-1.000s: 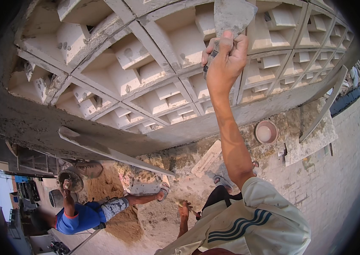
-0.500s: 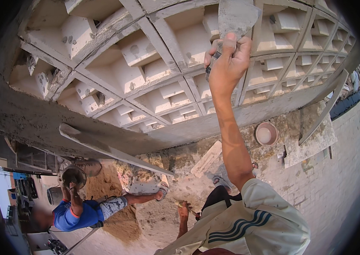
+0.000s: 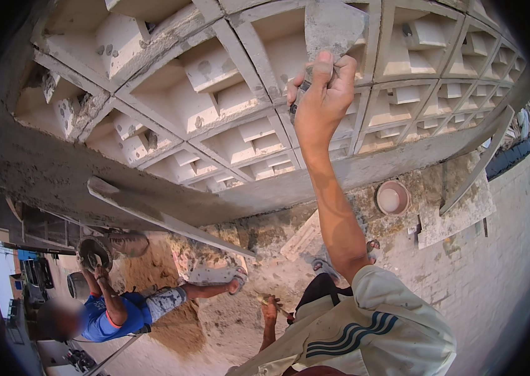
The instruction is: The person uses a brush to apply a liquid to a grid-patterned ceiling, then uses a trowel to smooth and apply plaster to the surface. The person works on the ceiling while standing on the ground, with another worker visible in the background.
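Note:
My right hand (image 3: 320, 103), raised at the top centre, grips a dark handle attached to a wide, mortar-smeared flat blade (image 3: 334, 28). The blade is against the face of a pale wall of hollow decorative blocks (image 3: 258, 135) with raised grid edges and grey patches. Low in the picture, beside my body, my left hand (image 3: 269, 308) holds a thin tool with a light handle (image 3: 283, 311); its working end is hard to make out.
A co-worker in blue (image 3: 114, 313) lifts a dark round container (image 3: 94, 254) at the left, by sand (image 3: 171, 332). A long plank (image 3: 171, 219) leans along the wall base. A pink tub (image 3: 392, 197) sits below the blocks; another board (image 3: 481, 163) leans at right.
My right hand and the blade have shifted a little left along the blocks. The co-worker has brought both hands to the dark container and moved it up and to the left.

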The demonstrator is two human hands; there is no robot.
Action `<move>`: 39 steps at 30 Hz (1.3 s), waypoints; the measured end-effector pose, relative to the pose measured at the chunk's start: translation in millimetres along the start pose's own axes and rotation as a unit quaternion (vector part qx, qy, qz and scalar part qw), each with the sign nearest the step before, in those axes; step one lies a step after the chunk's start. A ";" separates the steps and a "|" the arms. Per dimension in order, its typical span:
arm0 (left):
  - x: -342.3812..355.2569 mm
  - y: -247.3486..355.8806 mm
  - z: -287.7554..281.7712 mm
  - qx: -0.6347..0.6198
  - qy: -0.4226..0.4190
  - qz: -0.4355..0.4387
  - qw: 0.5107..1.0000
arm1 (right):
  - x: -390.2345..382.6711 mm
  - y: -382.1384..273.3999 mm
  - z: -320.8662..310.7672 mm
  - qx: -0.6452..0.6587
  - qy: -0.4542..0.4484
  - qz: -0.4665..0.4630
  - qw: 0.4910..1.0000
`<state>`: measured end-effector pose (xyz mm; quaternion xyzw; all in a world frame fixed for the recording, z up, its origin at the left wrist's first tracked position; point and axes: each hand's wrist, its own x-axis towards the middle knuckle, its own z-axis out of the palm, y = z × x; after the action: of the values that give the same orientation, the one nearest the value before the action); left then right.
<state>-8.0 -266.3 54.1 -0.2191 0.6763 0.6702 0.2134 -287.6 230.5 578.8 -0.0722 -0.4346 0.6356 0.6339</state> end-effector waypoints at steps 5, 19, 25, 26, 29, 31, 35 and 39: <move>-3.1 -4.6 -3.7 -0.009 0.008 -0.001 1.000 | 1.8 9.8 -2.5 0.006 0.007 -0.027 1.000; 5.4 -10.3 -10.7 -0.036 0.001 -0.047 0.998 | -7.3 3.9 7.9 0.029 -0.007 -0.005 1.000; 7.3 -12.1 -15.8 -0.016 -0.003 -0.061 0.998 | -10.4 0.7 10.1 0.024 -0.009 0.014 1.000; 6.8 -11.9 -15.2 -0.014 -0.007 -0.050 0.999 | -12.3 1.2 9.8 0.018 -0.015 0.014 1.000; 3.7 -11.5 -15.0 -0.012 -0.010 -0.024 1.000 | -10.8 0.4 8.5 0.041 0.001 0.024 0.999; 3.7 -8.5 -14.2 -0.010 -0.013 -0.019 1.000 | -10.9 0.0 9.9 0.051 0.001 0.034 0.998; 0.6 -2.6 -7.2 -0.005 -0.015 -0.020 1.000 | -17.8 -1.8 4.1 0.020 -0.029 0.046 0.998; 3.7 -0.6 0.8 -0.022 0.014 -0.040 0.999 | 19.7 -16.5 -48.8 -0.086 -0.070 -0.046 0.993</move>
<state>-10.7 -265.5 51.4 -0.2596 0.6552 0.6726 0.2255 -247.7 267.1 568.7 -0.0624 -0.5337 0.5697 0.6218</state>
